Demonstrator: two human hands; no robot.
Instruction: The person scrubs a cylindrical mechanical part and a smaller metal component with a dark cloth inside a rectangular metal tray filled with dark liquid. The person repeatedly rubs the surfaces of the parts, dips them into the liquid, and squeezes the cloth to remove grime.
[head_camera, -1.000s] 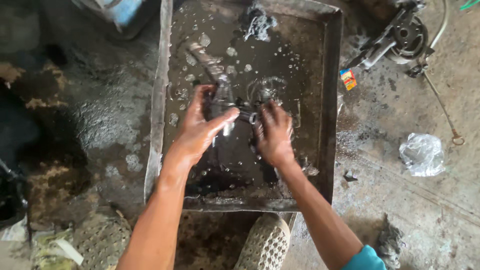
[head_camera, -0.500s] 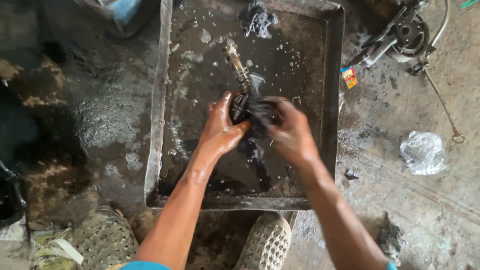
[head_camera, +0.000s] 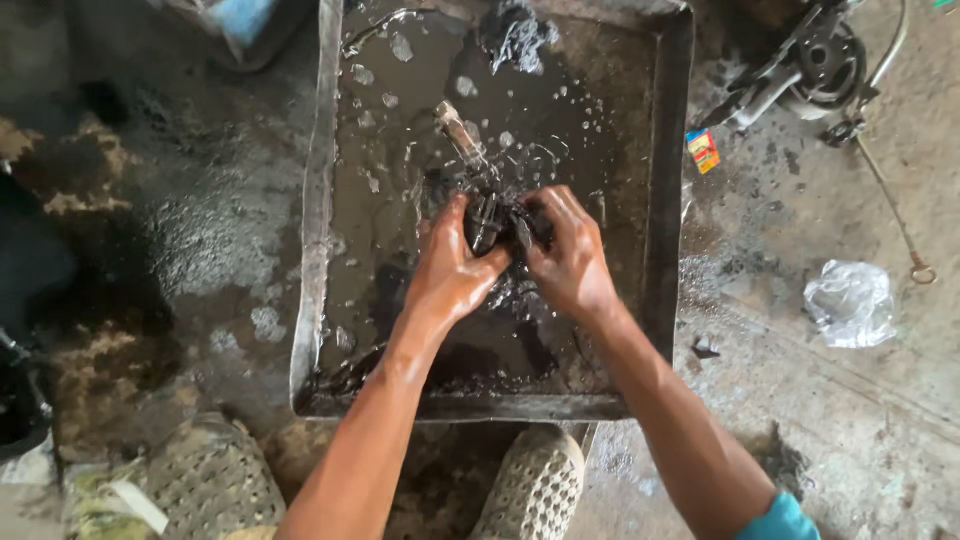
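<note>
Across the middle of the floor sits the big square metal tray (head_camera: 318, 200), full of dark oily liquid w/ bubbles, and we're crouched at its near edge, both arms reaching in. Vs. half a sec ago the tray itself hasn't shifted, but the liquid is more stirred up, w/ fresh splashes and ripples round the centre. Our judgement: the part has gone back down into the bath and the scrubbing goes on.

Left hand (head_camera: 448, 272) is curled round the near end of the metal shaft part (head_camera: 462, 135), fingers closed on it. Right hand (head_camera: 568, 260) has come in closer; it's now pressed right up against the left, fingers bent over a dark greasy lump (head_camera: 497, 218) between them — rag or part of the assembly, can't tell which. Both hands are closed, gripping.

Shaft part now lies lower, its tip poking out on the far side of the hands, angled far-left, partly under the liquid. Dark wad of cloth (head_camera: 515, 35) sits at the tray's far edge, well apart from the hands. Right of the tray: engine piece (head_camera: 815, 65), crumpled clear bag (head_camera: 850, 305), small coloured packet (head_camera: 703, 150).
</note>
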